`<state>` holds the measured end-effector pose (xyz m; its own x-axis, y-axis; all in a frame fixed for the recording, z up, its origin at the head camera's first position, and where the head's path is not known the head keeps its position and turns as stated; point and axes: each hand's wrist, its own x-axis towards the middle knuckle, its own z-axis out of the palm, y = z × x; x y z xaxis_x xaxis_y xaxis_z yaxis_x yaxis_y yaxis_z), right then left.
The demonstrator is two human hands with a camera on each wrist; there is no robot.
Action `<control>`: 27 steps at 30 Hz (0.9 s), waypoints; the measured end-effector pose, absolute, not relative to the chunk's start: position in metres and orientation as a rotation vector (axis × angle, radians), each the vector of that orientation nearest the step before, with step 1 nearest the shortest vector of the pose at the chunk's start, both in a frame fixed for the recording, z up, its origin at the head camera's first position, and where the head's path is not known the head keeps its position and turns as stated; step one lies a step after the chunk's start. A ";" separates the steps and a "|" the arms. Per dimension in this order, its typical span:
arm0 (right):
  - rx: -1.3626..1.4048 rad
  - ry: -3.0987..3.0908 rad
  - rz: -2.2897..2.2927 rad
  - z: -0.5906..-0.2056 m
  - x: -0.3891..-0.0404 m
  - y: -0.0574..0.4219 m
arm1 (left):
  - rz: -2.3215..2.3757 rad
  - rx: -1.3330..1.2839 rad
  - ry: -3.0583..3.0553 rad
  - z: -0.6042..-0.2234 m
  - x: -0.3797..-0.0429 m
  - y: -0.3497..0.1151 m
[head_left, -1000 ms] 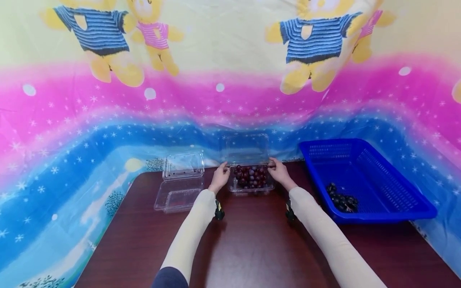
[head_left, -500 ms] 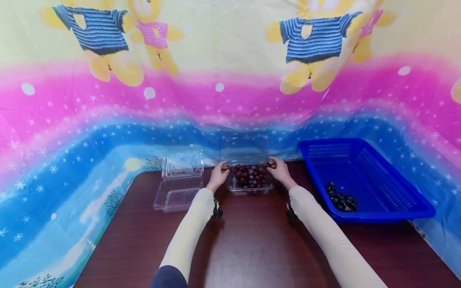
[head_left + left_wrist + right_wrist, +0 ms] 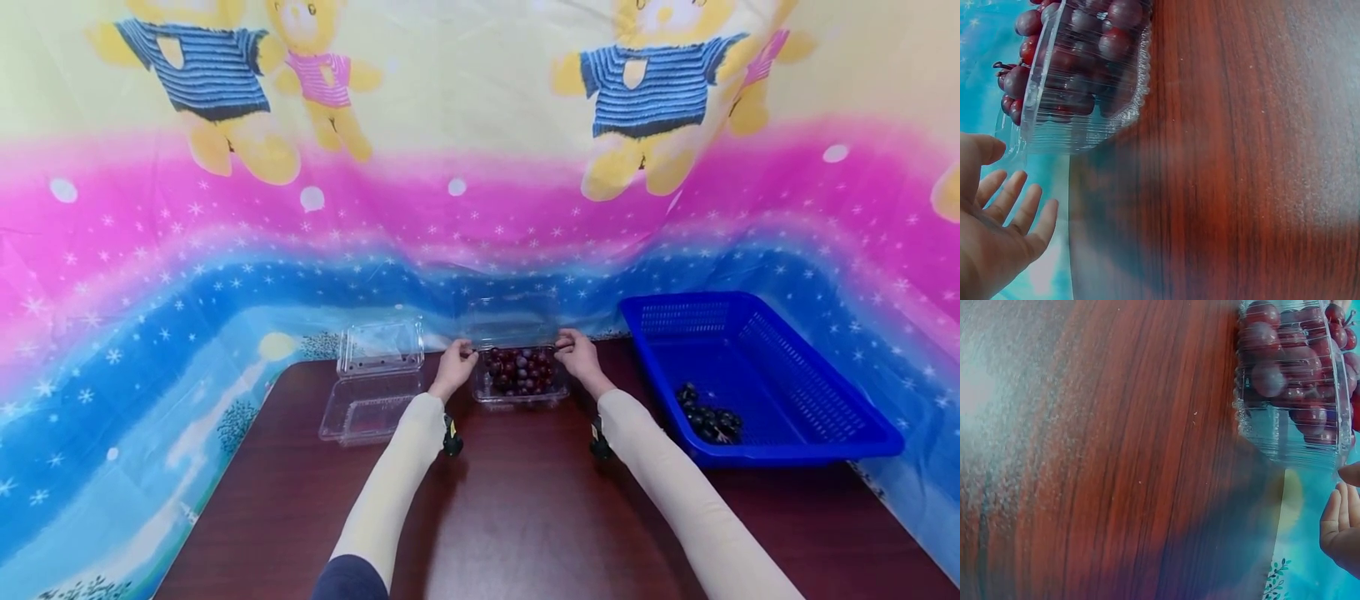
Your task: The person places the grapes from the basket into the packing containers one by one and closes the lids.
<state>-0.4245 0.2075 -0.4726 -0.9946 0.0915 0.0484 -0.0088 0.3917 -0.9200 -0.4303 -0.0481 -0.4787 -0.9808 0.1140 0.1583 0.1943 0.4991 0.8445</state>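
A clear plastic clamshell box (image 3: 517, 398) stands at the table's back edge, its hinged lid (image 3: 513, 319) raised behind it. Red-purple grapes (image 3: 519, 371) fill much of its base. My left hand (image 3: 453, 367) is at the box's left back corner, thumb and fingertips about the clear plastic edge; the left wrist view shows that hand (image 3: 1007, 219) with its lower fingers spread. At the opposite back corner my right hand (image 3: 581, 358) pinches the edge between thumb and fingers. Only part of the right hand (image 3: 1342, 515) appears in the right wrist view.
Left of the hands, a second clear clamshell (image 3: 372, 404) lies with its lid up. A blue plastic basket (image 3: 757, 358) on the right holds dark grapes (image 3: 708, 415). Behind the brown table (image 3: 517, 517) hangs a printed cloth (image 3: 450, 217).
The upper edge of the grape box's lid has dropped a little in the head view. Both hands stay at the back corners, and the view shifts slightly.
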 end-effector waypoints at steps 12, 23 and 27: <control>-0.041 -2.470 1.723 -0.469 -0.415 0.207 | -1.631 -0.141 -2.573 -0.479 -0.435 -0.050; -0.107 -2.358 1.851 -0.467 -0.415 0.206 | -1.968 -0.068 -2.406 -0.471 -0.431 -0.049; -0.157 -2.333 1.878 -0.463 -0.416 0.205 | -2.004 -0.069 -2.397 -0.470 -0.432 -0.051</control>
